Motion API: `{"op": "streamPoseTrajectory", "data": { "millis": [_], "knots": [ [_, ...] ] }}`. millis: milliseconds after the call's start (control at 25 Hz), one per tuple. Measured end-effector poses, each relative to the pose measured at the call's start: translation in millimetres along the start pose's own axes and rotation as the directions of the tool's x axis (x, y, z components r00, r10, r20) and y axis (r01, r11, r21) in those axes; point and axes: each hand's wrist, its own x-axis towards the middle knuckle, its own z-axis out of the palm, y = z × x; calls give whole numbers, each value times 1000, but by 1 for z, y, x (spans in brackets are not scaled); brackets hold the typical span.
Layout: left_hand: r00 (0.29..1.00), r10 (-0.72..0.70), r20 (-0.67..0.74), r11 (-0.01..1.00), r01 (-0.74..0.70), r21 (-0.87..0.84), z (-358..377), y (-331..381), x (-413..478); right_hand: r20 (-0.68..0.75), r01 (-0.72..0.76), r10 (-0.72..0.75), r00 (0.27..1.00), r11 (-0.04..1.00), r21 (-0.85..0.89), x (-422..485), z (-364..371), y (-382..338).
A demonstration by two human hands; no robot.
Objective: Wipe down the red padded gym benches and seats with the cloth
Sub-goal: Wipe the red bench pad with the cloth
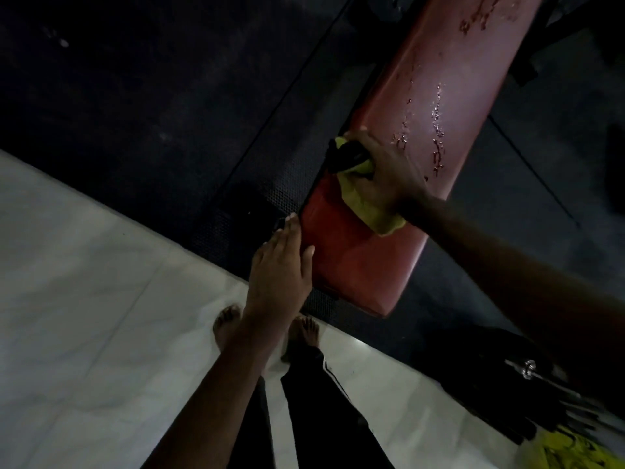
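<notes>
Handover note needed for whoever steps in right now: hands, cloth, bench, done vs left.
Right hand: presses the yellow cloth flat on the red bench pad, near the gap between the two pads.
Left hand: fingers straight, resting against the near pad's left edge, holding nothing.
Done: cannot tell how much of the near pad is wiped; it looks dry around the cloth.
Left: the long pad beyond the cloth has droplets and wet streaks along it, so it needs wiping up its length. Other benches are out of view.
</notes>
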Motion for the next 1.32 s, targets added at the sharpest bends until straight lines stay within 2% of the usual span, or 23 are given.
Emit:
{"op": "streamPoseTrajectory", "data": {
  "millis": [80, 120, 200, 280, 360, 400, 440, 480, 560, 640, 680, 760, 840, 880, 920, 1000, 1040, 1120, 1200, 1240, 1280, 1320],
  "knots": [
    [999, -47, 16, 998, 47, -38, -4, 3, 3, -163, -164, 192, 968, 972, 171, -12, 12, -1],
    [997, -73, 28, 993, 75, -86, -6, 5, 6, -180, -204, 250, 951, 948, 244, -33, 23, -8],
    [992, -112, 57, 968, 122, -221, -9, 13, 14, -123, -190, 226, 966, 949, 253, -83, 45, -10],
    [993, -98, 65, 957, 112, -267, -10, 24, 23, -31, -177, 190, 981, 955, 238, -101, 41, 24],
    [998, -44, 38, 970, 52, -237, -9, 36, 39, -103, -351, 400, 911, 882, 314, -82, 33, 56],
    [999, -19, 28, 978, 24, -207, -7, 43, 50, -154, -392, 477, 865, 835, 385, -74, 31, 59],
    [1000, -5, 21, 985, 9, -174, -3, 50, 62, -184, -396, 511, 840, 808, 435, -73, 34, 54],
    [1000, -3, 17, 990, 5, -143, 2, 56, 75, -198, -364, 489, 850, 815, 450, -81, 41, 45],
    [999, -40, -14, 995, 39, -91, 13, 63, 96, -137, -284, 365, 921, 869, 405, -115, 57, 31],
    [995, -63, -81, 997, 59, -51, 22, 65, 102, -90, -238, 300, 950, 878, 416, -142, 60, 45],
    [991, -43, -128, 999, 41, -18, 25, 65, 98, -111, -254, 331, 937, 863, 436, -142, 56, 58],
    [979, 25, -201, 995, -5, 96, 31, 63, 91, -164, -341, 487, 858, 778, 528, -126, 49, 83],
    [978, 30, -205, 986, 6, 169, 32, 60, 92, -153, -378, 637, 755, 615, 692, -117, 45, 85],
    [981, 21, -194, 982, 16, 189, 32, 61, 93, -136, -371, 672, 728, 553, 746, -125, 50, 79],
    [981, 23, -191, 978, 17, 206, 31, 63, 93, -120, -354, 666, 736, 530, 771, -140, 58, 72],
    [977, 43, -210, 974, 6, 229, 28, 66, 91, -53, -342, 589, 807, 537, 772, -174, 72, 52],
    [975, 44, -217, 975, 5, 223, 28, 67, 90, -67, -316, 580, 812, 533, 785, -177, 76, 58],
    [975, 32, -220, 974, 19, 226, 32, 71, 86, -124, -284, 686, 717, 450, 847, -153, 80, 95],
    [971, 30, -239, 963, 36, 268, 36, 74, 86, -85, -325, 796, 600, 340, 882, -118, 67, 131],
    [968, 26, -248, 958, 47, 284, 37, 74, 86, -55, -318, 800, 597, 299, 899, -112, 62, 135],
    [968, 18, -251, 956, 57, 289, 38, 75, 87, -43, -297, 779, 625, 289, 910, -117, 62, 132],
    [968, 14, -251, 955, 61, 291, 38, 75, 87, -70, -253, 721, 690, 331, 909, -129, 65, 120]
  ]
}}
